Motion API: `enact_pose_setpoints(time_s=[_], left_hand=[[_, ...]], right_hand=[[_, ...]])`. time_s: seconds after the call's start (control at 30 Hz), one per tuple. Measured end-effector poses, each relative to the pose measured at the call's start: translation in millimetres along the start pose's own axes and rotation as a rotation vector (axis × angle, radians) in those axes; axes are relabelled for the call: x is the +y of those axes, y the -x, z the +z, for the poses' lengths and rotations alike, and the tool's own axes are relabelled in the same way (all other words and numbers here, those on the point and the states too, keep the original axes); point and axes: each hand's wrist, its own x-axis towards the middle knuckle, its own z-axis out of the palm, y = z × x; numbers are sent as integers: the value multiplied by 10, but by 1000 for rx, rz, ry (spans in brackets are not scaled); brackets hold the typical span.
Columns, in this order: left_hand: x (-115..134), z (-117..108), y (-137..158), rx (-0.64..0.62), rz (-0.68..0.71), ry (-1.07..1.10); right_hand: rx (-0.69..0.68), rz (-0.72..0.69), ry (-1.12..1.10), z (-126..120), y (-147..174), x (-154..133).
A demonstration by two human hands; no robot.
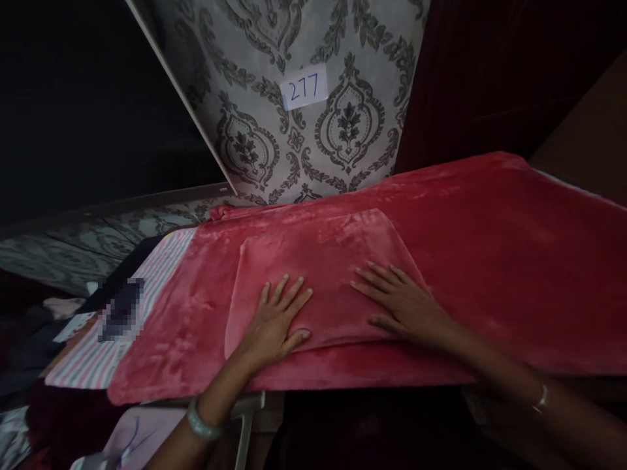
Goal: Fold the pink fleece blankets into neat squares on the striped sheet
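A pinkish-red plush cloth (313, 261), folded into a rough rectangle, lies flat in front of me. Beneath it spreads a larger red plush blanket (504, 274) that covers most of the table. My left hand (277, 320) presses on the folded cloth's left front part, palm down with fingers spread. On the right part of the same cloth rests my right hand (401, 300), also flat with its fingers apart. Neither hand grips anything.
A striped cloth (88, 359) shows at the table's left end, with a pixelated dark object on it. Behind stands a patterned wall (294, 150) with a paper label (304, 87) reading 277. A large dark panel (88, 98) leans at the left. A pale pink surface (142, 434) is below.
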Motion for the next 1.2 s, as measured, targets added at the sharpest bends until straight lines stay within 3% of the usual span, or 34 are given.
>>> enact_pose_setpoints(time_s=[0.17,0.27,0.43,0.6,0.7,0.77,0.83,0.9,1.07,1.13,1.2], left_hand=[[17,124,187,54,10,-48],[-50,131,470,126,30,-142],[-223,262,953,323,-120,-262],[-268,388,999,476,-196,-246],[-267,326,974,552,-191,-257],[-285,153,944,581,-178,-252],[-303,-157,875,611,-182,-224],[-306,-589,749,688,-203,-150],[-361,-1758,218,1061,-251,181],[-489,-2021,-31,1058,-262,468],[-688,-2050,-271,953,-283,732]], right_hand=[[71,1,-26,46,376,65],[109,6,3,53,617,124],[192,45,25,123,840,172],[272,36,70,242,820,179],[354,72,104,253,807,242],[429,81,121,118,741,297],[520,90,137,-185,604,313],[640,120,155,-626,407,258],[882,371,-35,-1744,-161,70],[894,392,-202,-1970,-372,170],[809,394,-411,-1990,-568,401]])
